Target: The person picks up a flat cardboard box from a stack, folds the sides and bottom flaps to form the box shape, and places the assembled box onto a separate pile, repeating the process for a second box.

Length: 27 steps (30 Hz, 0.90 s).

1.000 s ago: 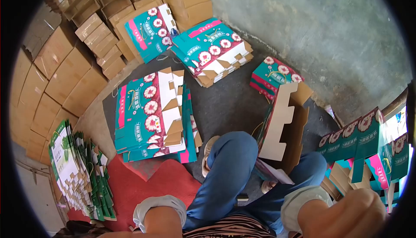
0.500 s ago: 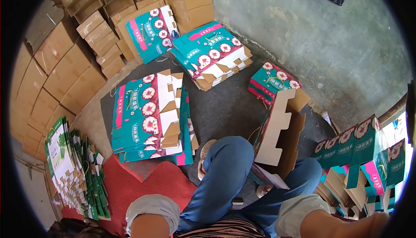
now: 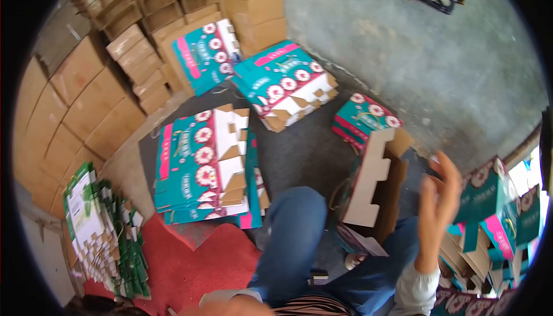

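My right hand [image 3: 440, 204] is raised just right of an open cardboard gift box [image 3: 396, 192], fingers apart and nothing visible in them. White tabbed flaps [image 3: 373, 181] stick up along that box, which stands between my knees. Blurred skin at my left cuff [image 3: 236, 304] shows at the bottom edge; the fingers of that hand are hidden. A closed teal and pink box [image 3: 368, 117] sits just beyond the open one. Left of my knee lies a stack of flattened teal cartons [image 3: 187, 166] with white and brown tabs.
More flat teal cartons [image 3: 285, 83] lie farther back, with another carton pile [image 3: 204, 54] against brown boxes [image 3: 253, 5]. Green printed cartons [image 3: 106, 229] stand at left beside a red mat [image 3: 196, 258]. Folded teal boxes [image 3: 489, 218] are heaped at right. A grey wall [image 3: 345, 22] rises behind.
My right arm has swung from the lower right heap up beside the open box. My left forearm has dropped toward the bottom edge. The view has shifted slightly; the cartons appear unmoved.
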Motion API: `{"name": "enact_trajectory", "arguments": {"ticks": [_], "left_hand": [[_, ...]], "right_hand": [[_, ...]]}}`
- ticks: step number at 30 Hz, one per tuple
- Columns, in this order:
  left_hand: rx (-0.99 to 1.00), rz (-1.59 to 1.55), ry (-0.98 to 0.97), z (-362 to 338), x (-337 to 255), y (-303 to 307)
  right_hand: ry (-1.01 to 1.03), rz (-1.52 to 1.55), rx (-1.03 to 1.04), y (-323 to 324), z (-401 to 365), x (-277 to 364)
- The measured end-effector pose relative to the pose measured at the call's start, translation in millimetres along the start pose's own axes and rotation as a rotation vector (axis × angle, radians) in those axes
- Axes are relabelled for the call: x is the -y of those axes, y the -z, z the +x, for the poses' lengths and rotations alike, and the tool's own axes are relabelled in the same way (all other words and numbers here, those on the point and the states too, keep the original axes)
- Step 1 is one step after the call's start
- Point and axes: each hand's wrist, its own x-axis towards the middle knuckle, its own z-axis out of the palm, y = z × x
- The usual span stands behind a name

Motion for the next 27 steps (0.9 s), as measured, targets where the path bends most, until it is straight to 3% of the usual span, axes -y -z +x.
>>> {"name": "enact_trajectory", "arguments": {"ticks": [2, 3, 4, 8, 9, 11, 12, 14, 18, 23, 26, 27], "left_hand": [[0.276, 0.089, 0.496, -36.4, 33.7, 11.7], [0.617, 0.424, 0.751, -45.0, 48.5, 18.4], [0.736, 0.499, 0.779, -71.9, 74.7, 19.9], [0.975, 0.793, 0.678, -163.0, 141.1, 40.8], [1.086, 0.796, 0.818, -163.3, 147.8, 35.9], [1.156, 0.85, 0.926, -185.1, 160.6, 29.2], [1.15, 0.734, 0.965, -193.7, 168.5, 26.8], [1.226, 0.797, 0.939, -209.5, 173.9, 18.1], [1.45, 0.867, 0.974, -215.6, 178.6, 4.7], [1.455, 0.809, 0.841, -229.6, 179.7, 15.9], [1.424, 0.728, 0.756, -227.4, 174.6, 30.5], [1.412, 0.701, 0.733, -225.7, 172.8, 34.3]], "right_hand": [[-0.081, -0.218, 0.172, -8.0, -0.5, -59.1], [0.033, -0.401, 0.213, -14.6, -6.6, -97.2], [-0.045, -0.525, 0.297, -20.3, -13.3, -110.4], [-0.161, -0.591, 0.468, -31.3, -26.0, -145.7], [-0.208, -0.536, 0.531, -29.5, -22.6, -142.2], [-0.048, -0.56, 0.514, -30.9, -27.9, -171.4], [-0.112, -0.531, 0.558, -35.8, -25.9, -165.1], [-0.257, -0.501, 0.639, -26.7, -19.5, -148.0], [-0.252, -0.414, 0.574, -34.1, -32.9, -165.2], [-0.438, -0.37, 0.674, -34.3, -24.7, -176.2], [-0.196, -0.439, 0.648, -37.4, -36.6, -217.2], [-0.328, -0.366, 0.668, -40.2, -35.2, -218.4]]}}
